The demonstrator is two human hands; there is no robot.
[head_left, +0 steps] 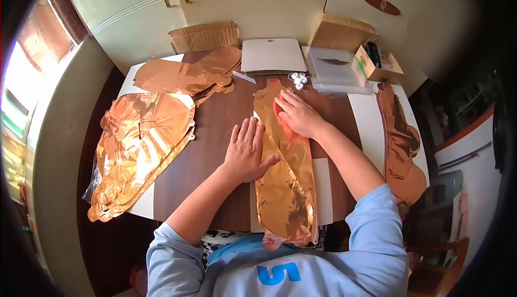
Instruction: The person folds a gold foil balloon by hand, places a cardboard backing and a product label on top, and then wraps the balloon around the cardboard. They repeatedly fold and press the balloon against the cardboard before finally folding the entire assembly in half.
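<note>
A long folded gold foil balloon (285, 184) lies flat in front of me, its lower end reaching the table's near edge by my shirt. My left hand (246, 149) rests flat at its left edge, fingers stretched out, a ring on one finger. Farther up, my right hand (299, 114) lies flat on the foil's right side, fingers extended over a reddish-orange patch (285, 122). Neither hand grips anything. What lies beneath the palms is hidden.
Stacked gold foil balloons (142, 141) cover the left side, with more copper-coloured foil (183, 73) behind. Another folded foil (401, 146) lies at the right edge. At the back are a white flat box (271, 54), small white items (299, 80), clear plastic sleeves (336, 71) and a carton (385, 71).
</note>
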